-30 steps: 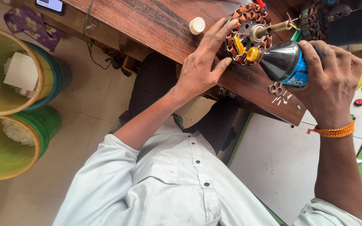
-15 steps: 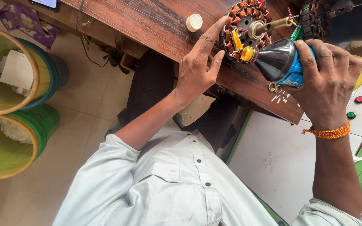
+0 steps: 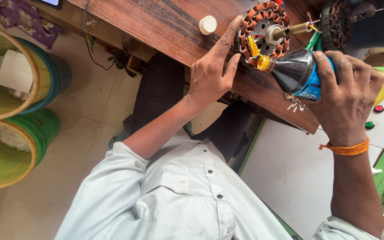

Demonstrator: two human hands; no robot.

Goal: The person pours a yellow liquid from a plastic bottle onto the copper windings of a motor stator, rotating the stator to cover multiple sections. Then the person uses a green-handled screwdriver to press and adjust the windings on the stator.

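Two hands at a motor stator on a wooden bench.

The stator, ringed with copper coils, lies flat near the far end of the bench, well in from the near edge. The left hand is spread, fingers pressed flat against the stator's rim. The right hand is wrapped tight round a bottle with a dark funnel-shaped top, tilted so its yellow tip touches the coils. A white cap sits just left of the stator on bare wood. A few small screws lie at the bench's near edge under the bottle. On the floor to the left, two buckets stand side by side, both holding white scraps.
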